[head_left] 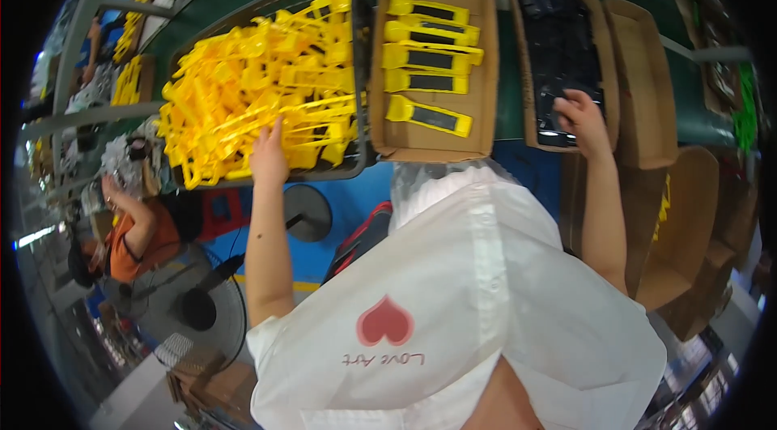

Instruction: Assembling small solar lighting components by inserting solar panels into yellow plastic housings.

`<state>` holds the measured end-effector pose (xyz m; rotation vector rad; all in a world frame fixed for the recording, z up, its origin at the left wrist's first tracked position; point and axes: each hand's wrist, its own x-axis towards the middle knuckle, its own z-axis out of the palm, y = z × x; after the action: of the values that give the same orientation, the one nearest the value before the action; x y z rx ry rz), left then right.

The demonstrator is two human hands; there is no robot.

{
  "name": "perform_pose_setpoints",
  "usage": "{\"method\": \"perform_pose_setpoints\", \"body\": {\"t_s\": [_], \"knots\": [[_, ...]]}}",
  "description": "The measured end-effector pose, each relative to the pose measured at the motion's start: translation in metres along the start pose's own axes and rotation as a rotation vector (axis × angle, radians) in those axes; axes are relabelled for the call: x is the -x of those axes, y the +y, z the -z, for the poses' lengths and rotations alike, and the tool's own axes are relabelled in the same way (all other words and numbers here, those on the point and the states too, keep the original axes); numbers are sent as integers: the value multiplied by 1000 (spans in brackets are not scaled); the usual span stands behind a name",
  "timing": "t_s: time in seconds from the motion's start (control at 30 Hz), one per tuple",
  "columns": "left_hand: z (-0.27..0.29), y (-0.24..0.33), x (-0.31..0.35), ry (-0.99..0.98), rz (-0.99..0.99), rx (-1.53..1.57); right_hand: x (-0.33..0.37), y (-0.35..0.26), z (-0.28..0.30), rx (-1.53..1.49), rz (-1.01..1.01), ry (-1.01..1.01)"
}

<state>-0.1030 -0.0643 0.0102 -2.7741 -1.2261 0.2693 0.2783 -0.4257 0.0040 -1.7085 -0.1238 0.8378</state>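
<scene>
My left hand [269, 158] is at the near edge of a grey crate [354, 5], its fingers stretched out against a heap of yellow plastic parts [243, 78]. Whether it grips one of them cannot be seen. On the right, my right hand [584, 121] is over a cardboard box [522, 65] of glossy black flat pieces [554, 33]. Its fingers are curled together near the box's close end, and what they hold is hidden. Between the hands stands another cardboard box [477, 134] with several yellow parts with black panels [433, 80], laid crosswise in a column.
The containers stand on a green work surface [506, 114]. More cardboard boxes [643, 82] are at the right, one [684, 211] lower down. A fan [198, 308] stands at the lower left, near a person in orange [146, 240]. Metal rails [89, 118] cross the left side.
</scene>
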Motion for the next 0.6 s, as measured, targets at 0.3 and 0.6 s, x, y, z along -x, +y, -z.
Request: {"method": "perform_pose_setpoints", "body": {"t_s": [0.3, 0.6], "knots": [[40, -21, -8, 334, -25, 458, 38, -61, -62, 157, 96, -232], [77, 153, 11, -420, 54, 2394, 29, -45, -92, -832, -127, -498]]}}
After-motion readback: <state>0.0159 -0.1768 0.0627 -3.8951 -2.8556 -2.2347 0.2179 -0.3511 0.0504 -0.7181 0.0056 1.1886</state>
